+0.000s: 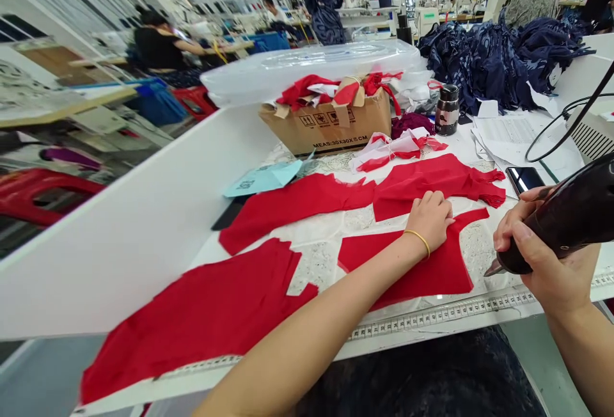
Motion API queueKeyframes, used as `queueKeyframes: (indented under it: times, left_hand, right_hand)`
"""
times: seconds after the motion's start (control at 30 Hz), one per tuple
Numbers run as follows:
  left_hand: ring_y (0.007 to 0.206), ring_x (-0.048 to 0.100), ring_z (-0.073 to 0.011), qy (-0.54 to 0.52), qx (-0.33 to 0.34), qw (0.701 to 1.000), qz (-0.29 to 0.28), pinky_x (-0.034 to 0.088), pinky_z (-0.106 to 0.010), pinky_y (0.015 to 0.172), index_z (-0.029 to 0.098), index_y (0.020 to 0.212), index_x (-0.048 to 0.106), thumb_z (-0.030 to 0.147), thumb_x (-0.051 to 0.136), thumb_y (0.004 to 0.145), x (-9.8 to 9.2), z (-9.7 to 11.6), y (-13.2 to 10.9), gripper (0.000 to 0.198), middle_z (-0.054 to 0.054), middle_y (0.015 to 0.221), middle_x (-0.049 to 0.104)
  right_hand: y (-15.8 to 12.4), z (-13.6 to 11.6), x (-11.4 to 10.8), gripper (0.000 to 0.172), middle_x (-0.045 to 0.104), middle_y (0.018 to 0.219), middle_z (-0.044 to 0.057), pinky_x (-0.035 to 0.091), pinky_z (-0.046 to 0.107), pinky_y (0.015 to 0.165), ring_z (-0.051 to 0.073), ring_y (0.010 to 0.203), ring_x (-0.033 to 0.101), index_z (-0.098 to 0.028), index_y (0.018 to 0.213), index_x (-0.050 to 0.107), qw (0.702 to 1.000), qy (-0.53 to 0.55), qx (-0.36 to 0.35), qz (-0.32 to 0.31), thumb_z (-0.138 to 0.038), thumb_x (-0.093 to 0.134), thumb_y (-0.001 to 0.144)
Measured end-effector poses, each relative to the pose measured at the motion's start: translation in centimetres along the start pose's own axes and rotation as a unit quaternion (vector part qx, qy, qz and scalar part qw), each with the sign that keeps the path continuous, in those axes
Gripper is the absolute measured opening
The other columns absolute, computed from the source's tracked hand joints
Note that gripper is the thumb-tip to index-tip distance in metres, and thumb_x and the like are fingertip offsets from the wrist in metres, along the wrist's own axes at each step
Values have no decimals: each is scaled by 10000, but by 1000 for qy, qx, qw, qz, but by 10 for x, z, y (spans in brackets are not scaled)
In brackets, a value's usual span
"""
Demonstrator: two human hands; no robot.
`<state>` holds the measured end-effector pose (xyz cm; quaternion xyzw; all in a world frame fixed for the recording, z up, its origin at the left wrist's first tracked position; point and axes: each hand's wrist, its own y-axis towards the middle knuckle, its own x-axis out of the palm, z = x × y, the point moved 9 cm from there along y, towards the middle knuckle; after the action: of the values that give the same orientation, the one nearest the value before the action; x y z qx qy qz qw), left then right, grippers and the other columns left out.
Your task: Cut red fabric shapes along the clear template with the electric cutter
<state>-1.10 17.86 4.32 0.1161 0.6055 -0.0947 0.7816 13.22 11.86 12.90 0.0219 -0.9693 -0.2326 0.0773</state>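
Note:
My left hand (430,224), with a thin yellow bracelet at the wrist, lies on the red fabric piece (434,273) near the table's front. Its fingers are bent and drawn together at the cloth's upper edge. In my right hand (559,270) is a black handheld power tool (570,209), its pointed metal tip angled down just right of that piece. Beyond my left hand, another red piece (426,177) has bunched cloth at its right end. Further left lie a long red piece (288,206) and a larger layered red piece (206,308).
A measuring tape (422,320) runs along the table's front edge. Behind the cloth stand a cardboard box (330,126) of red scraps and a dark bottle (447,110). A phone (525,179), papers (515,135) and a black cable (575,119) are at right. Dark blue garments (494,59) are heaped behind.

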Motion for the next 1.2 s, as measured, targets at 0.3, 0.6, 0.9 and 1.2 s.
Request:
queueKeyframes:
  times: [0.3, 0.6, 0.9, 1.2]
  left_hand:
    - [1322, 535, -303, -9, 90, 995, 41, 455, -486, 1122, 134, 1358, 583, 371, 507, 1071, -13, 8, -61, 380, -174, 1416, 580]
    - [1531, 347, -337, 50, 162, 985, 29, 334, -506, 1231, 108, 1571, 375, 729, 357, 1007, 11, 6, -142, 839, -221, 1627, 387]
    - [1535, 349, -297, 60, 163, 985, 20, 284, -464, 1258, 148, 1587, 380, 742, 356, 1006, 13, 2, -143, 832, -177, 1629, 407]
    - [1541, 336, -306, 64, 162, 985, 18, 288, -480, 1259, 129, 1586, 383, 728, 363, 1011, 14, 1, -145, 830, -185, 1631, 400]
  right_hand:
    - [-3, -1, 13, 276, 598, 637, -75, 500, 288, 517, 127, 511, 568, -252, 1029, 559, 1000, 23, -1, -3, -181, 710, 809]
    - [-6, 2, 16, 232, 594, 648, -66, 496, 306, 534, 138, 533, 581, -255, 1028, 556, 1000, -5, -6, -13, -251, 713, 856]
    - [-7, 0, 19, 250, 598, 629, -76, 498, 294, 521, 131, 511, 583, -247, 1045, 557, 1000, 8, -4, -12, -229, 712, 850]
    - [-9, 0, 22, 227, 594, 640, -78, 502, 304, 538, 133, 526, 587, -257, 1019, 562, 1000, 1, -10, -11, -199, 686, 838]
